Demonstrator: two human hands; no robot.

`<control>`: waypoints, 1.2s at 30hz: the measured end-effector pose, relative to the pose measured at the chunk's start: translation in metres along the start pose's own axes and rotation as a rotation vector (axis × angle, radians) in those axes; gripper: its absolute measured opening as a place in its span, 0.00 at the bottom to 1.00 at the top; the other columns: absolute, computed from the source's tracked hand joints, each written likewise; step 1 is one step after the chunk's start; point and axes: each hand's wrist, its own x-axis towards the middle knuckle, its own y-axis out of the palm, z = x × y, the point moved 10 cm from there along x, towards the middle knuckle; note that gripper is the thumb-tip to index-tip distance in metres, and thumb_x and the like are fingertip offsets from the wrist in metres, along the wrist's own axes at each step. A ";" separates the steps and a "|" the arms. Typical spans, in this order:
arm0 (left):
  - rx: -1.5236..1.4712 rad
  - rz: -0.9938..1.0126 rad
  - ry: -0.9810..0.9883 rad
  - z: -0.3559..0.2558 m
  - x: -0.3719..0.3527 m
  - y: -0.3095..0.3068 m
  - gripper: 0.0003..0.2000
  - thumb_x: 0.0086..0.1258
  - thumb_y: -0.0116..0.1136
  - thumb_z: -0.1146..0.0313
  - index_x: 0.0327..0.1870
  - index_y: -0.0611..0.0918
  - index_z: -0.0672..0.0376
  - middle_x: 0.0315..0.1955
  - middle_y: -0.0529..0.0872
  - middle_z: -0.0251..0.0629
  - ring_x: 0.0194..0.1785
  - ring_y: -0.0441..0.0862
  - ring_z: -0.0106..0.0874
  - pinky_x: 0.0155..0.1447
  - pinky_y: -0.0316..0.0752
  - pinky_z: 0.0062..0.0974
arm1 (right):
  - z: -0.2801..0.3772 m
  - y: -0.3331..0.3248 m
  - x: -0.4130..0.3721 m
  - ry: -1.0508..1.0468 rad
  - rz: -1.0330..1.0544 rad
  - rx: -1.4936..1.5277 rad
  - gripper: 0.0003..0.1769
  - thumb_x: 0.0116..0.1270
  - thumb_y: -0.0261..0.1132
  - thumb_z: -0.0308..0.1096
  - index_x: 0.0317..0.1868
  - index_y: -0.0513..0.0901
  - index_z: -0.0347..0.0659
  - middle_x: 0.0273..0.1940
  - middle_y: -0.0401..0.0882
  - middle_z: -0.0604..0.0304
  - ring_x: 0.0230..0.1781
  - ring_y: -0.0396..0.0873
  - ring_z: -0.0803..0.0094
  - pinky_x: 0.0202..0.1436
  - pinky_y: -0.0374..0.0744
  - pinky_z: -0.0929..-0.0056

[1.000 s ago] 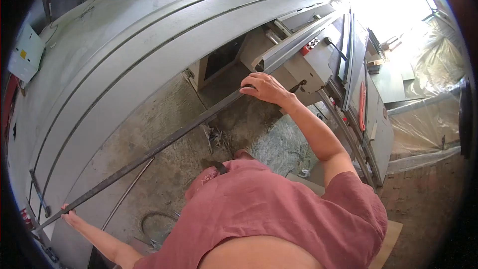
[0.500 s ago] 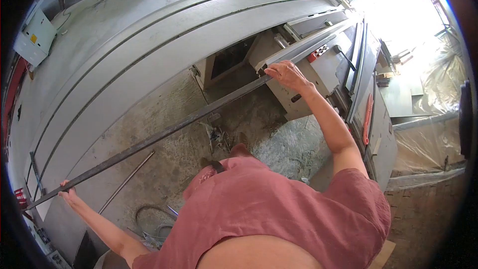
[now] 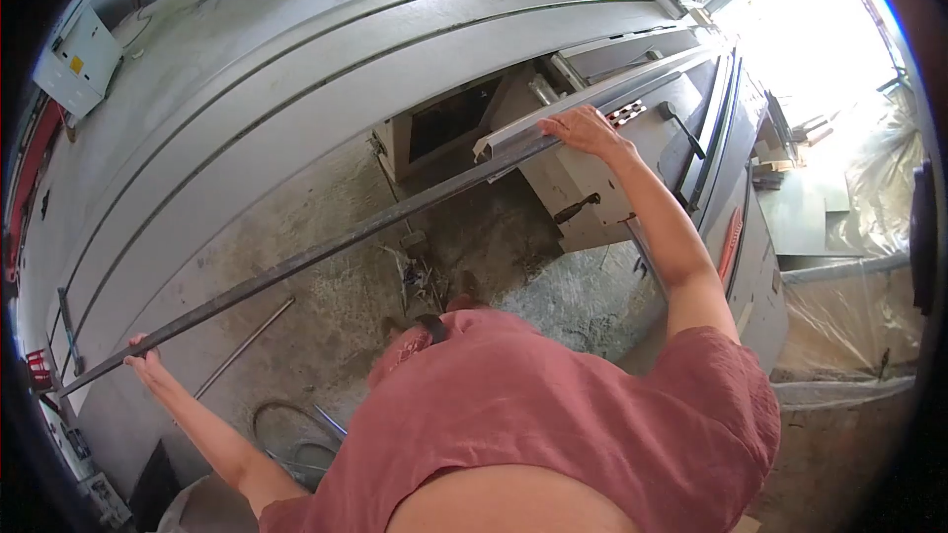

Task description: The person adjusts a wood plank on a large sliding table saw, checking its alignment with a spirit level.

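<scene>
A long, straight dark metal bar point(image 3: 316, 255) runs diagonally across the view between my hands. Near its lower left end, my left hand point(image 3: 148, 363) is closed around it with the arm stretched out. Toward the bar's upper right end, my right hand point(image 3: 587, 130) grips it from above, beside a light metal rail point(image 3: 632, 85) on the machine. Just behind the bar lies a wide grey panel surface point(image 3: 296, 128) with dark grooves along its length. Where exactly the bar's right end stops is hidden by my right hand.
Below the rail is a machine cabinet point(image 3: 563, 183) with a black handle point(image 3: 578, 207). A thin metal rod point(image 3: 245, 347) and a coiled hose point(image 3: 296, 424) lie at lower left. A red tool point(image 3: 731, 242) is at right. A white box point(image 3: 79, 54) stands far left.
The bar and both my hands have shifted up and to the right. My right hand is now closer to the rail. My view has also moved slightly.
</scene>
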 end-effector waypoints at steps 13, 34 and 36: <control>0.102 0.084 0.022 0.078 -0.078 -0.014 0.38 0.66 0.27 0.33 0.34 0.74 0.67 0.25 0.74 0.43 0.30 0.70 0.37 0.38 0.71 0.35 | -0.091 -0.017 0.022 0.025 0.149 -0.062 0.37 0.67 0.43 0.67 0.36 0.86 0.43 0.25 0.81 0.53 0.37 0.80 0.55 0.47 0.75 0.61; 0.308 0.561 0.153 0.217 -0.243 0.027 0.29 0.56 0.57 0.45 0.43 0.76 0.68 0.39 0.79 0.41 0.46 0.76 0.39 0.61 0.73 0.37 | -0.248 -0.050 0.036 0.106 0.142 -0.155 0.35 0.68 0.44 0.63 0.37 0.88 0.44 0.39 0.83 0.46 0.45 0.78 0.49 0.55 0.72 0.61; 0.294 0.508 0.191 0.228 -0.258 0.024 0.30 0.57 0.56 0.44 0.43 0.76 0.68 0.38 0.79 0.41 0.46 0.76 0.38 0.60 0.73 0.37 | -0.255 -0.049 0.036 0.118 0.169 -0.138 0.34 0.68 0.45 0.63 0.37 0.88 0.44 0.39 0.83 0.44 0.46 0.78 0.48 0.55 0.72 0.61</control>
